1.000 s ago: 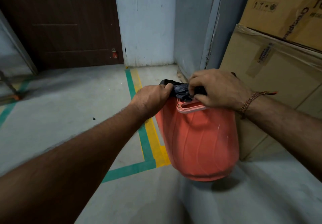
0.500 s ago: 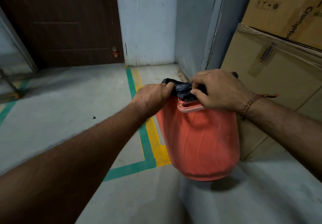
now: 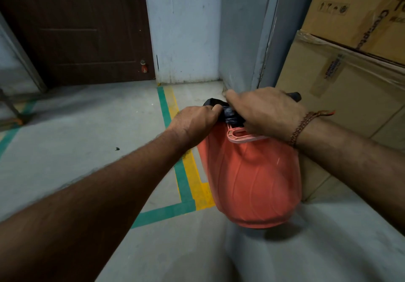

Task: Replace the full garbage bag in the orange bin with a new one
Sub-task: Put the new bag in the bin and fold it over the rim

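Concrete floor (image 3: 65,172) is carrying the orange bin (image 3: 252,183) beside stacked cardboard boxes (image 3: 350,80). Both the left hand (image 3: 195,121) and right hand (image 3: 267,113) are curling tight grips around the black bag (image 3: 230,115) bunched at its rim.

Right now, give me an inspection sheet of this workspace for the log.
Surface: grey concrete floor with green and yellow tape lines.
Job's things: orange bin standing on the floor; black garbage bag bunched at its mouth.
Clutter: small dark scrap on the floor.
Grippers: left hand and right hand both grip the bag.
Cables: nothing seen.
Surroundings: dark door, stacked cardboard boxes beside the bin.
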